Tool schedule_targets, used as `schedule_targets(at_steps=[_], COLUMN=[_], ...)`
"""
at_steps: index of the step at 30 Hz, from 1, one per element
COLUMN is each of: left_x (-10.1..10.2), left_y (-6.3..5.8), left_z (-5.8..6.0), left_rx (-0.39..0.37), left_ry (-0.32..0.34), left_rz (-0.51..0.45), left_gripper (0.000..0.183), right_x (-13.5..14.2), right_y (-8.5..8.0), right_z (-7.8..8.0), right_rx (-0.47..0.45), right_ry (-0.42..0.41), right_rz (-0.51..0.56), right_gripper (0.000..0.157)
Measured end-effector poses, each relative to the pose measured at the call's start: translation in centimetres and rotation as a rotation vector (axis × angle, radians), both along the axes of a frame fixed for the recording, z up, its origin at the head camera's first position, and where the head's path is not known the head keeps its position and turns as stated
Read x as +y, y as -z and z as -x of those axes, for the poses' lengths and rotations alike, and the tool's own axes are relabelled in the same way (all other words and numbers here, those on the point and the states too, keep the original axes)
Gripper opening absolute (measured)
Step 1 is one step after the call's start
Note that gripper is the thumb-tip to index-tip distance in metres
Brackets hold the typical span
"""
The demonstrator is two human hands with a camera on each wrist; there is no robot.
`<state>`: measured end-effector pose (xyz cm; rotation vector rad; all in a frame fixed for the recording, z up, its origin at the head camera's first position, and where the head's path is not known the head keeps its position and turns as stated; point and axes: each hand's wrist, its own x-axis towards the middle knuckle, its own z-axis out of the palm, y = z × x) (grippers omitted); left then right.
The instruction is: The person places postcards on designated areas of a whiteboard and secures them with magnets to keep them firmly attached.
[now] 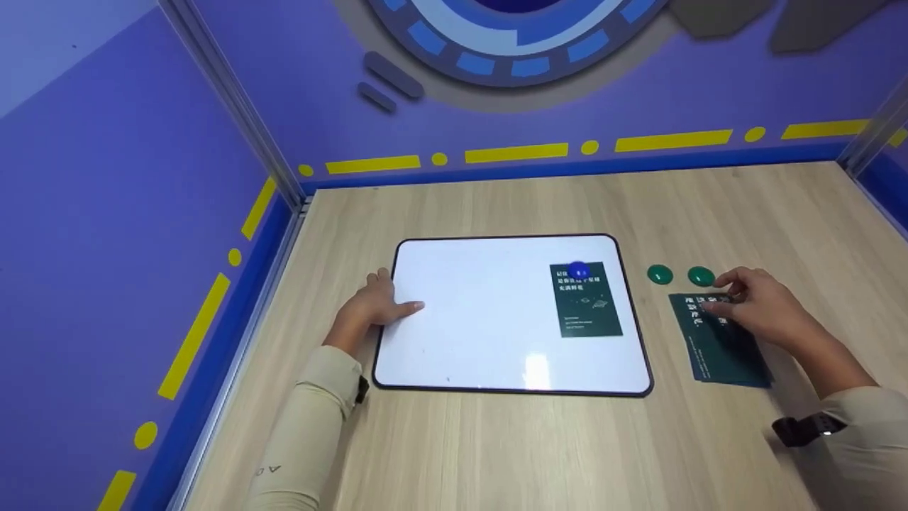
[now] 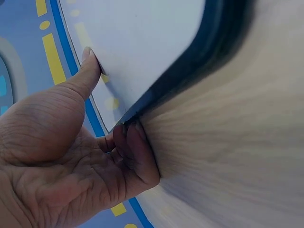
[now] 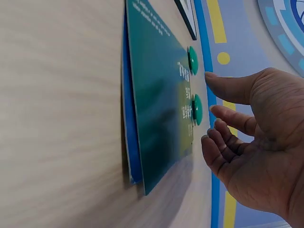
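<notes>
Whiteboard (image 1: 482, 319) and card stack (image 1: 731, 358) are partly hidden by hands (image 1: 372, 301) (image 1: 770, 309).

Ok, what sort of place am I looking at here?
Probably a purpose-built booth or workstation, though its exact use isn't certain: brightly printed purple-blue panels wall in a wood-look tabletop, and a metal post runs up the corner.
</notes>
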<state>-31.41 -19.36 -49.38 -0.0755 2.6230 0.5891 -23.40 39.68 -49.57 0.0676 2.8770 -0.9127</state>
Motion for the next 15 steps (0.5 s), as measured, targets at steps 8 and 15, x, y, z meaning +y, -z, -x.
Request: schedule_targets(at_steps=[8, 15], left_x=[0.1, 0.1], left_y=[0.1, -0.2], left_z=[0.0, 0.1], left_rx=[-0.017, -0.009], left_ry=[-0.001, 0.002], left_rz=[0.007, 0.018], left_gripper=[0.114, 0.113], right_x=[1.4, 2.0], right_y=[0.2, 0.5], right_z=[0.3, 0.9], right_rx=[-0.071, -0.124], right_ry=[-0.034, -0.065], right_rz=[-0.062, -0.041], right_gripper=[0.075, 0.085])
